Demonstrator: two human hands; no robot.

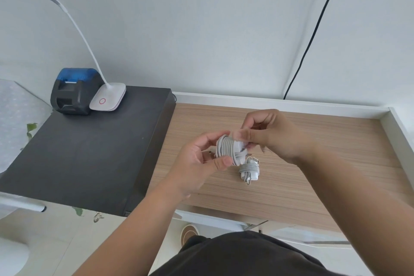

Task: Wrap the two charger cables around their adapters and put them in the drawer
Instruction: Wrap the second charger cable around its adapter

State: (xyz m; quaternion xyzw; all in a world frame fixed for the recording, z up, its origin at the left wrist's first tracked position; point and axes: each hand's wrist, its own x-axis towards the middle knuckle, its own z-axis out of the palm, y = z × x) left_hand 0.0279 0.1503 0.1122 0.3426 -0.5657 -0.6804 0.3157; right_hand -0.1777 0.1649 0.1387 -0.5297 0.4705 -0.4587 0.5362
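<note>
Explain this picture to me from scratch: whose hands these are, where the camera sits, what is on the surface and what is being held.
There is no machine here. One camera, worn on a person's head, looks down at their own two bare hands. The left hand and right hand together hold a white charger with its cable coiled around the adapter. Below them lies a second wrapped charger on the wooden bottom of an open drawer with white walls. To the left is a dark tabletop carrying a black and blue printer and the base of a white desk lamp. A black cord hangs down the wall.
</note>
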